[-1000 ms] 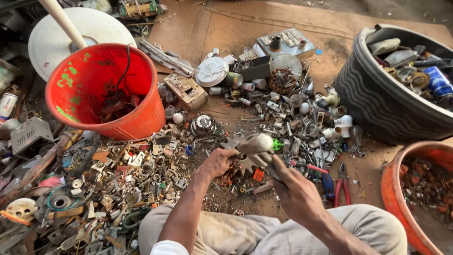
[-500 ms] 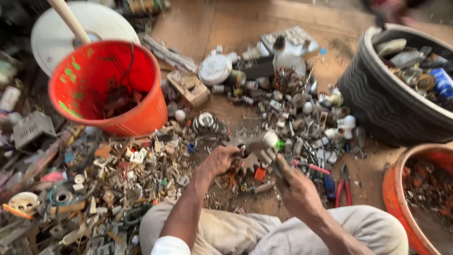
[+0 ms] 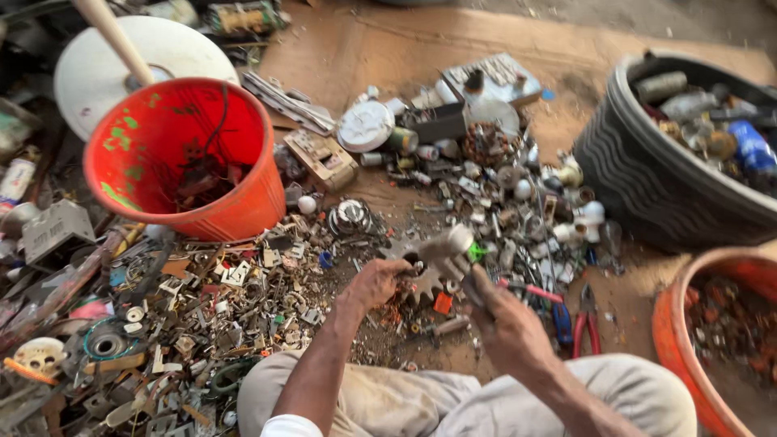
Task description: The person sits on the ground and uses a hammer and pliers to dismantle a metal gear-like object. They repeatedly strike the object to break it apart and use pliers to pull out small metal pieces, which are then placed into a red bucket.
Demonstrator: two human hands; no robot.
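Left hand pinches toothed gear down on scrap-strewn ground, fingers closed on its rim. Right hand clenched round hammer handle, metal head hovers just above gear. Orange bucket to left, black tub far right, red pliers beside right hand

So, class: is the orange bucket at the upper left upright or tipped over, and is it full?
Upright and far from full. The bucket has its open mouth facing up, much of the inner wall is bare, and only a small dark heap of scrap lies at the bottom.
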